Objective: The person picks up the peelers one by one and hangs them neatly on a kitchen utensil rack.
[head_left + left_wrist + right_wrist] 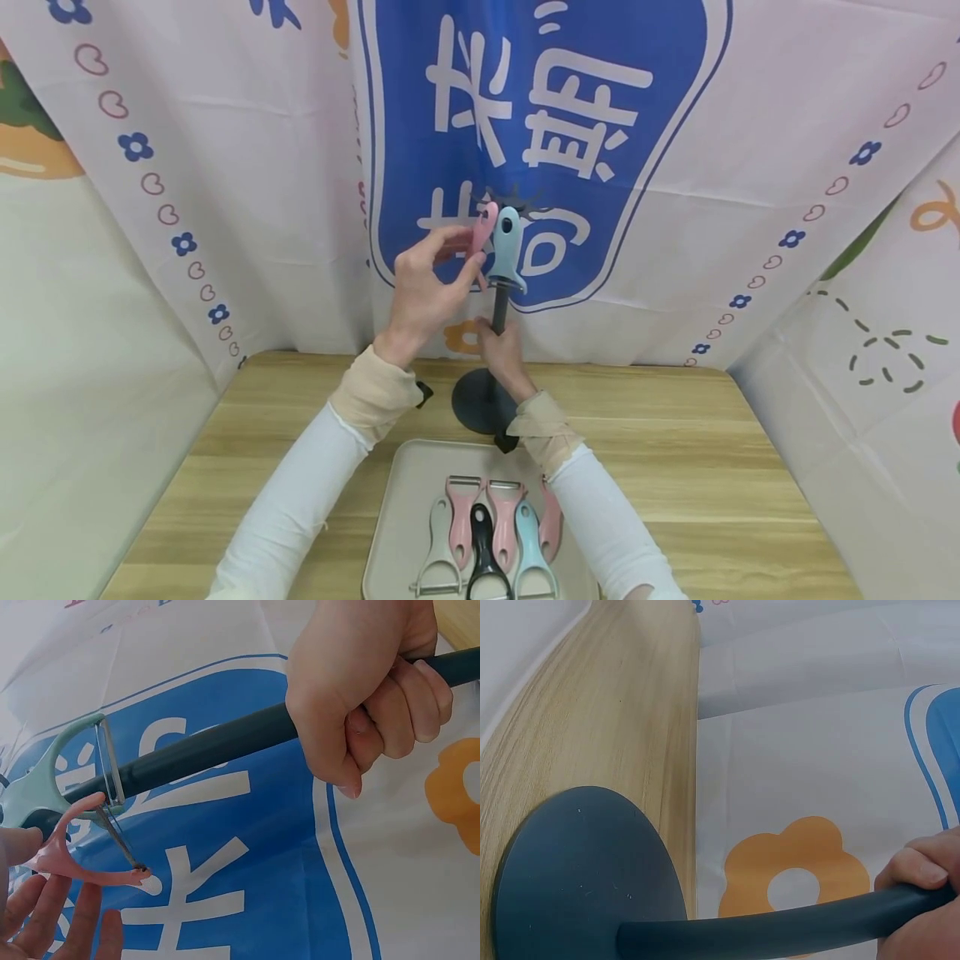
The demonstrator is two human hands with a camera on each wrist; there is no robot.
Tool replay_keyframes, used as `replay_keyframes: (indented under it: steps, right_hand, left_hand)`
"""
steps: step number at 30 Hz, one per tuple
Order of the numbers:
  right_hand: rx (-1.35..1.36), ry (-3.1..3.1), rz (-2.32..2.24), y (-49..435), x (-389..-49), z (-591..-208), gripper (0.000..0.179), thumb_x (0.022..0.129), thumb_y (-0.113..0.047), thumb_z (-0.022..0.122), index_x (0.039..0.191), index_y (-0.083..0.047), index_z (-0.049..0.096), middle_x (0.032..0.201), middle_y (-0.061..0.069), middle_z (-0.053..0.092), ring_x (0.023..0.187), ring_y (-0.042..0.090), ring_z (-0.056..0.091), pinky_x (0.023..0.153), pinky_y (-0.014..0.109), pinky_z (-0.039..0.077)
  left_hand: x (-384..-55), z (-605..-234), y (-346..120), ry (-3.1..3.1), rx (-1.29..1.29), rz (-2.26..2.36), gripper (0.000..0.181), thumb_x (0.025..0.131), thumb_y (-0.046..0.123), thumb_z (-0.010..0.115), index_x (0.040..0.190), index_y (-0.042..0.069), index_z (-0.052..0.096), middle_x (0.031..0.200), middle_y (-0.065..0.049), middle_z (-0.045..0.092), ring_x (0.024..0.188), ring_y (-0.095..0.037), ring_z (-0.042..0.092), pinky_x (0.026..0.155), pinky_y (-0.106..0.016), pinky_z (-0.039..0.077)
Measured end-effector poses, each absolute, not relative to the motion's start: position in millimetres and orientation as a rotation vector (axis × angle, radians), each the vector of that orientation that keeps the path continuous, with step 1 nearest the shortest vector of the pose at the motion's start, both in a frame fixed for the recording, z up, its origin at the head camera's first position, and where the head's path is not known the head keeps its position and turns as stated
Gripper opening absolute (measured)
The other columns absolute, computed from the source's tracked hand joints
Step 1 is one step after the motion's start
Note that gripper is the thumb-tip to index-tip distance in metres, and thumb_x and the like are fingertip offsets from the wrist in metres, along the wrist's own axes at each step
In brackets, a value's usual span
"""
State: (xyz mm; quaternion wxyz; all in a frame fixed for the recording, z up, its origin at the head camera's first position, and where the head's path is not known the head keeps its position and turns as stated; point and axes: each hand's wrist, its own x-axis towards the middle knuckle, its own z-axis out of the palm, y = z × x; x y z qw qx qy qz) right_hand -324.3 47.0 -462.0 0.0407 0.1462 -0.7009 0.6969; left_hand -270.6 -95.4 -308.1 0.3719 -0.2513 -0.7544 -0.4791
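Note:
My left hand (429,287) pinches a pink peeler (483,229) by its handle, high beside the top of a dark stand. The hooked top (536,208) of that stand shows just behind the handles. Next to the pink one, a light blue peeler (507,242) hangs at the hooks, blade end down. In the left wrist view the pink peeler's (60,859) blade end lies close to the light blue peeler (37,784). Lower down, my right hand (504,350) grips the stand's pole (217,742), fingers curled round it. The round base (589,870) rests on the table.
A beige tray (393,475) lies in front of the stand, partly under my right forearm. It holds a grey peeler (437,529), a black peeler (482,533), another light blue peeler (529,533) and several pink ones. A printed cloth (277,208) hangs behind the wooden table (660,467).

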Motion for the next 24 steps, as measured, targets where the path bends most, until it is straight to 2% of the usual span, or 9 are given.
replay_keyframes:
  steps: [9,16,24]
  right_hand:
    - [0.439,-2.152,2.118,47.1,-323.8,-460.9,0.048,0.109,-0.017,0.051,0.062,-0.013,0.049,0.052,-0.007,0.043,0.043,0.009,0.037,0.045,0.027,0.029]
    - [0.465,-2.174,2.099,47.6,-322.8,-459.2,0.045,0.11,-0.019,0.049,0.065,-0.012,0.05,0.053,-0.007,0.043,0.044,0.011,0.038,0.045,0.028,0.03]
    - [0.49,-2.135,2.112,45.3,-322.6,-460.6,0.046,0.11,-0.015,0.049,0.064,-0.012,0.049,0.052,-0.005,0.042,0.043,0.011,0.037,0.044,0.028,0.03]
  left_hand:
    - [-267.8,-308.9,-96.3,-1.927,-0.659,-1.22,0.034,0.097,0.015,0.08,0.127,0.002,0.071,0.123,-0.014,0.077,0.11,-0.027,0.076,0.095,-0.048,0.062]
    - [-266.2,-311.7,-100.3,-1.917,-0.651,-1.225,0.034,0.096,0.012,0.08,0.126,-0.001,0.07,0.123,-0.019,0.075,0.11,-0.034,0.075,0.094,-0.056,0.061]
    - [-249.7,-317.8,-106.8,-1.944,-0.653,-1.123,0.026,0.097,0.013,0.078,0.12,0.0,0.072,0.117,-0.014,0.077,0.107,-0.027,0.073,0.094,-0.049,0.06]
